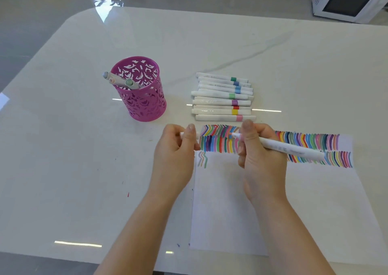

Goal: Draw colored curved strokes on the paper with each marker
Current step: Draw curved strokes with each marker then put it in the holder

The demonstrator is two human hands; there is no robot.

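The worktop (84,169) is a glossy, polished slab of pale stone look with faint grey veins, mirroring strips of light. The paper (220,211) is matt white, its ink strokes flat and dull. The row of markers (220,102), the held marker (289,147) and its cap (197,135) are smooth white plastic with a soft sheen. The magenta pen cup (144,104) is pierced and satin-coated; metal or plastic, unclear. The floor (42,12) is glossy grey.

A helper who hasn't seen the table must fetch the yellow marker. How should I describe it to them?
Find the pink cup on the white table; right of it lies a row of white markers. The yellow marker is second up from the paper, between the red-banded marker and the pink-banded marker, the only one with a yellow band.
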